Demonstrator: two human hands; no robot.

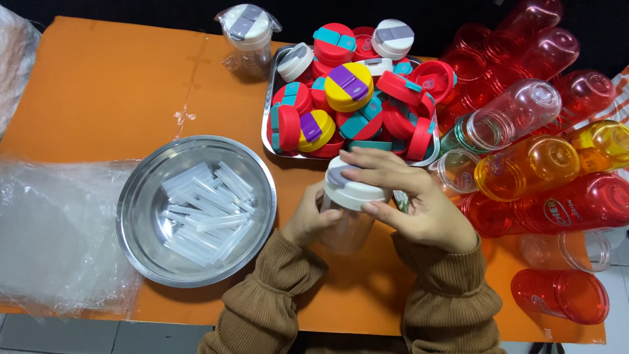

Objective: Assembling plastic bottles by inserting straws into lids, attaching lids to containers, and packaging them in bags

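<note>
— Hands first: what do the fingers hold?
— Left hand (pixel 308 219) wraps the clear bottle (pixel 344 229) from below; right hand (pixel 409 196) curls closed over its white lid (pixel 354 190).
— And past the fingers?
— Steel bowl (pixel 141 196) of clear straws (pixel 206 210) left of them, tray (pixel 267 124) of coloured lids (pixel 350 85) just beyond, on the orange counter (pixel 98 85).

On the table (pixel 98 85), the bowl (pixel 141 216) holding straws (pixel 203 210) lies left of the bottle (pixel 347 223) gripped by 2 hands, the tray (pixel 267 124) of lids (pixel 347 85) behind it, loose bottles (pixel 524 164) piled right, plastic bags (pixel 52 229) far left.
</note>
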